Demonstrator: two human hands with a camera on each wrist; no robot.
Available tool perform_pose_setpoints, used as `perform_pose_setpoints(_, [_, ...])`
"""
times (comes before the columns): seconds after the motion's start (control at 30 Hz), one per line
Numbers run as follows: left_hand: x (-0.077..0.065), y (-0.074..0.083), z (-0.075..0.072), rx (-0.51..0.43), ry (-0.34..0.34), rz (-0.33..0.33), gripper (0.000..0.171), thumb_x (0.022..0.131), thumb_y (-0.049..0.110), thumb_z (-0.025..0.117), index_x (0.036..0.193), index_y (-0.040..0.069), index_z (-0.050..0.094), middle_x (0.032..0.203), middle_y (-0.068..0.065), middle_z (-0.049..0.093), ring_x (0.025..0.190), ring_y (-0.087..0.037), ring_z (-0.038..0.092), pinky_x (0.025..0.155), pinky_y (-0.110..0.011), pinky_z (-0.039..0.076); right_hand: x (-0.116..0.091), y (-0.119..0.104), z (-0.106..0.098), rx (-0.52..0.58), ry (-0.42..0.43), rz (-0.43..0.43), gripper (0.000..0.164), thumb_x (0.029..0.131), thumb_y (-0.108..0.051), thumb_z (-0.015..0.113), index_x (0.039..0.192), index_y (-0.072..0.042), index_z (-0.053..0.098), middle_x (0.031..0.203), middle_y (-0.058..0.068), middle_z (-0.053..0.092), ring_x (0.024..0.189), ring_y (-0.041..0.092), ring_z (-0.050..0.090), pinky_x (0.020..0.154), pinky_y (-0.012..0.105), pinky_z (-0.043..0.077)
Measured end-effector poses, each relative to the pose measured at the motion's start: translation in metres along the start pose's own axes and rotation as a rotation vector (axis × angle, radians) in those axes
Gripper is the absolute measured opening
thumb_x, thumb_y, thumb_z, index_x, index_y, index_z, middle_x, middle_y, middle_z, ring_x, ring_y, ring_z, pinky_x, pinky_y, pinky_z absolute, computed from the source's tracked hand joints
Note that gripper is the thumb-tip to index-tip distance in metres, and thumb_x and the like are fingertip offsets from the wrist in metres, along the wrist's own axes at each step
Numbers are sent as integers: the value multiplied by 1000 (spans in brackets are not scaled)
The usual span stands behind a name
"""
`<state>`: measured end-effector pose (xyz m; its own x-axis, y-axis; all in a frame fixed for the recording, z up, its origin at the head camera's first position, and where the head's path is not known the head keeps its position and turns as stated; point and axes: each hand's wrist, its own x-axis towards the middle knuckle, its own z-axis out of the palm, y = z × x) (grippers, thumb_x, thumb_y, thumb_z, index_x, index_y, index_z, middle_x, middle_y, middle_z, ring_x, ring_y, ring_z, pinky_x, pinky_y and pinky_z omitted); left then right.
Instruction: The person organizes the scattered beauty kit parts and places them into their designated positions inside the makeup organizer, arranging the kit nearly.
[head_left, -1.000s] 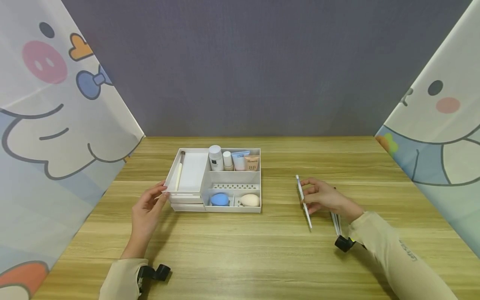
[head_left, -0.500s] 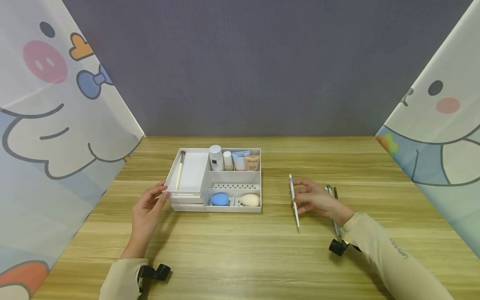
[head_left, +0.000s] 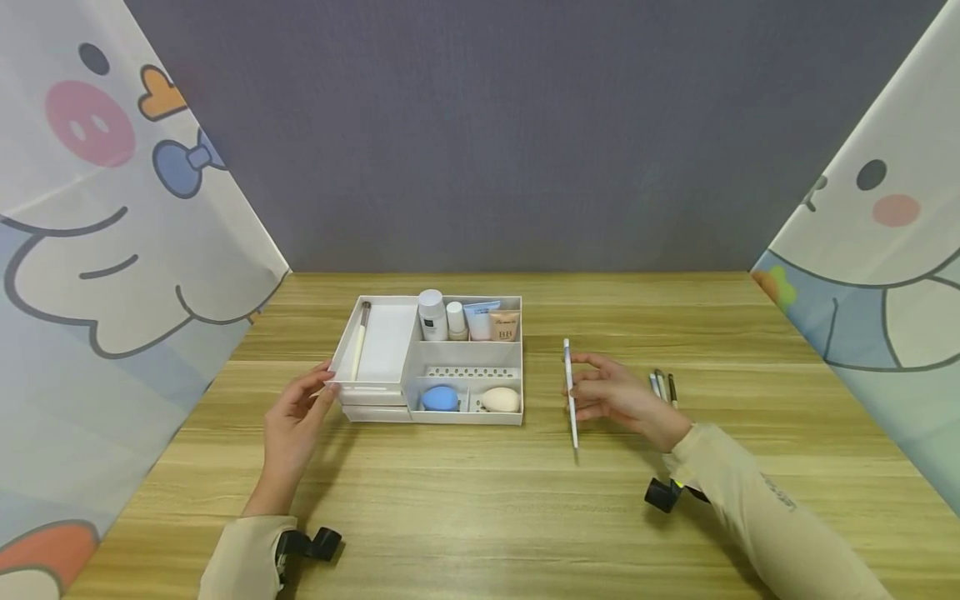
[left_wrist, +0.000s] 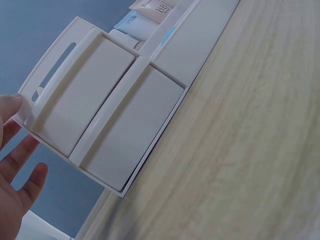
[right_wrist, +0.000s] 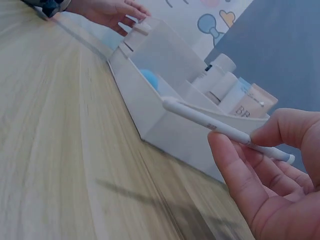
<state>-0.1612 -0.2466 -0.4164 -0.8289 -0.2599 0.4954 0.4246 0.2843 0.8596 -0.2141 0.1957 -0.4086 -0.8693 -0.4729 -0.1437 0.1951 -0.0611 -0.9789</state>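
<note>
My right hand (head_left: 618,396) pinches a slim white cosmetic pencil (head_left: 571,392) between thumb and fingers, above the table to the right of the white organizer (head_left: 465,419). In the right wrist view the pencil (right_wrist: 215,125) has small print on its barrel and a grey-blue section near one end. My left hand (head_left: 296,417) holds the organizer's front left corner, thumb at the front and fingers along the side. A makeup brush (head_left: 361,342) with a pale handle lies in the organizer's upper left tray. Two drawer fronts (left_wrist: 125,120) appear in the left wrist view.
In the organizer's back compartment stand a white bottle (head_left: 432,317), a smaller white-capped bottle (head_left: 456,321), a blue tube (head_left: 480,321) and a BB tube (head_left: 504,326). A blue sponge (head_left: 440,399) and a cream sponge (head_left: 500,400) sit in front. Several slim sticks (head_left: 662,387) lie beyond my right wrist.
My right hand has moved left toward the organizer with the pencil, which has turned closer to upright in the head view. My left hand has stayed at the organizer's corner.
</note>
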Motion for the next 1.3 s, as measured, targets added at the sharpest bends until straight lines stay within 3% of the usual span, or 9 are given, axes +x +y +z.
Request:
perform_pose_setpoints(0.33, [0,-1,-1,33,-7,-15,18,92,-11,64,109,-13,65,127,-13,65,101,0,64,83,-12,51,11,-4,20,98,26,-47,69,91,11,50,149,12,14,97,8,61,78,17,65,70,33,60])
perform_pose_setpoints(0.63, [1,-2,-1,19,-9,-11,18,92,-12,63,110,-14,64,123,8,66,102,-1,64,83,-12,51,20,-7,37,130,37,-67,66,91,12,50,149,8,19,98,9,60,77,16,63,70,33,60])
perform_pose_setpoints(0.7, [1,-2,0,23,-7,-7,18,91,-12,63,109,-14,64,123,7,66,101,0,64,82,-12,51,22,-9,41,136,38,-64,68,91,12,51,150,7,19,98,9,60,78,17,63,71,33,60])
perform_pose_setpoints(0.93, [0,-1,-1,42,-6,-3,18,92,-12,63,110,-14,64,127,-16,65,102,1,63,83,-12,51,29,-15,55,170,13,-67,67,92,14,51,151,6,22,97,5,65,79,17,65,70,31,60])
perform_pose_setpoints(1.13, [0,-2,0,51,-6,-5,18,92,-11,63,110,-14,64,127,-13,65,102,1,63,83,-12,51,36,-19,68,204,-18,-81,67,93,16,49,153,4,21,97,4,65,80,16,66,70,30,60])
perform_pose_setpoints(1.3, [1,-4,-1,36,-2,2,18,91,-12,64,109,-14,64,124,0,67,104,1,63,83,-12,51,42,-22,79,207,-35,-99,69,93,15,49,154,3,21,97,3,63,76,14,65,68,29,60])
